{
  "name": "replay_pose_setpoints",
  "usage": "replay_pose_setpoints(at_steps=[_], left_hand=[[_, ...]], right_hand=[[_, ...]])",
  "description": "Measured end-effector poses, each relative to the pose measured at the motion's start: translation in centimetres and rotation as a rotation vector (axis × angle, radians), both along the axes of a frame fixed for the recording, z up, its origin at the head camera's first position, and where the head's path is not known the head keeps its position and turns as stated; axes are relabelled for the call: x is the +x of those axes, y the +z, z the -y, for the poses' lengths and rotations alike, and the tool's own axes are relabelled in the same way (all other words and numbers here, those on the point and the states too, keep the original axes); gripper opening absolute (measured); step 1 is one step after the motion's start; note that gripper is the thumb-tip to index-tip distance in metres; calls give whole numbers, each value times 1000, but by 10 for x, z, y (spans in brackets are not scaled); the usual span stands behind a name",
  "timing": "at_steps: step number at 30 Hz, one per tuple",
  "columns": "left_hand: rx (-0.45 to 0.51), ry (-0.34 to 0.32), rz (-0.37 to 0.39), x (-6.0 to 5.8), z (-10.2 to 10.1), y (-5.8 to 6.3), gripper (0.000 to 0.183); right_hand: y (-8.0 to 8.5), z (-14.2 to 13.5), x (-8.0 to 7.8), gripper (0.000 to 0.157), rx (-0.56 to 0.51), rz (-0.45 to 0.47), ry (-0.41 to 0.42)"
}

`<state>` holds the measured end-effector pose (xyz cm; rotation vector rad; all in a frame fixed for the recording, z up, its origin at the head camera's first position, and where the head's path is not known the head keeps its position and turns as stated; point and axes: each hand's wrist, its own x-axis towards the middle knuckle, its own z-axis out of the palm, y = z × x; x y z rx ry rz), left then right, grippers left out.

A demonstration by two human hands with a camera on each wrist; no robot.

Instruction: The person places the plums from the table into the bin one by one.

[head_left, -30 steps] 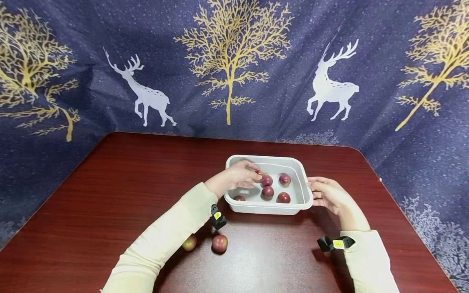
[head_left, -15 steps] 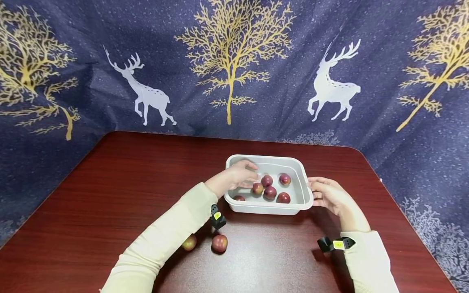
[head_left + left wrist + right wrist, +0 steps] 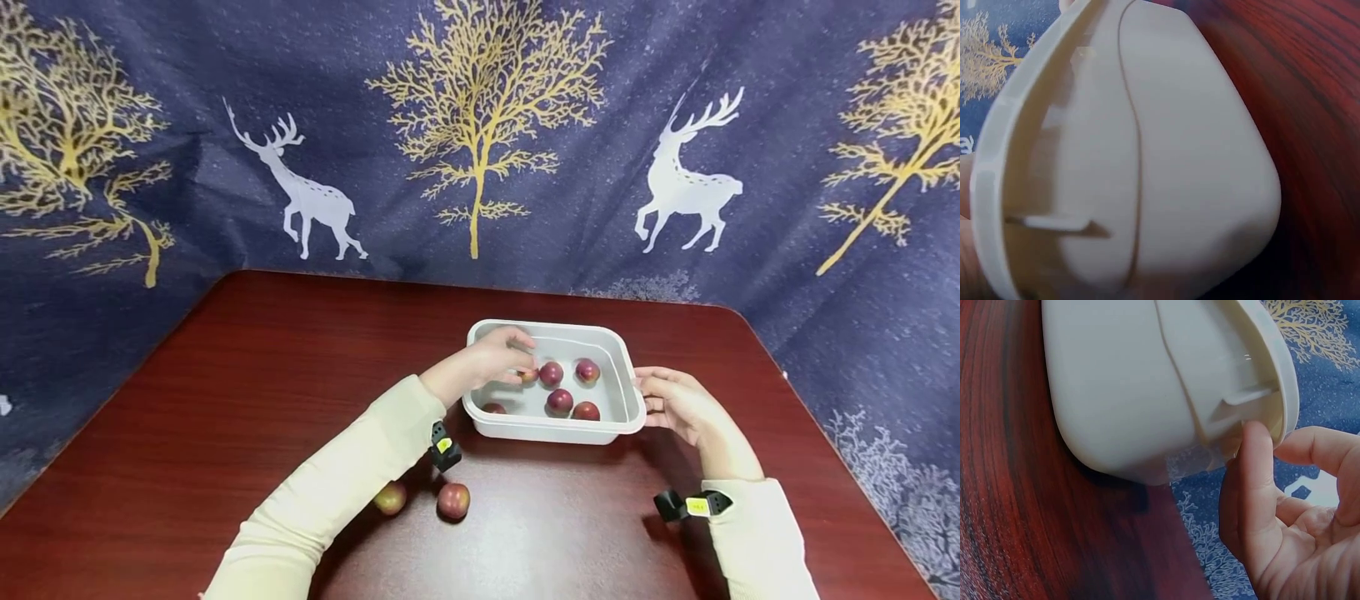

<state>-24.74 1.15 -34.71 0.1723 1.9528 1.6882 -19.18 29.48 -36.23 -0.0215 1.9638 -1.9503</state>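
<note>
A white plastic tub (image 3: 551, 429) on the table holds several dark red plums (image 3: 551, 373). Over its left end my left hand (image 3: 495, 357) reaches in, fingers loosely bent and spread. One yellowish-red plum (image 3: 528, 377) lies right at those fingers, partly covered by them. My right hand (image 3: 678, 402) grips the rim at the tub's right end. In the right wrist view, a finger (image 3: 1256, 469) presses below the rim and another comes from the far side. From the left wrist, only the tub's outer wall (image 3: 1197, 144) and slivers of fingers at the left edge show.
Two more plums lie on the dark red table (image 3: 300, 375), a reddish one (image 3: 453, 502) and a greenish one (image 3: 390, 498) beside the left sleeve. A blue cloth (image 3: 420, 208) with deer and trees hangs behind the table.
The plum my left hand held a second ago is let go and has rolled among the others, then back toward the fingers. Another plum has shifted forward. The right hand keeps its grip.
</note>
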Motion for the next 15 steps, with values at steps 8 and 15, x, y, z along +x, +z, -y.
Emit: replay_pose_setpoints(at_steps=[8,15], left_hand=[[-115,-155,-238,9,9,8,41],[-129,-268,-472,18,23,13,37]], right_hand=[[-1,-2,2,23,-29,-1,11],[-1,1,1,24,-22,-1,14]])
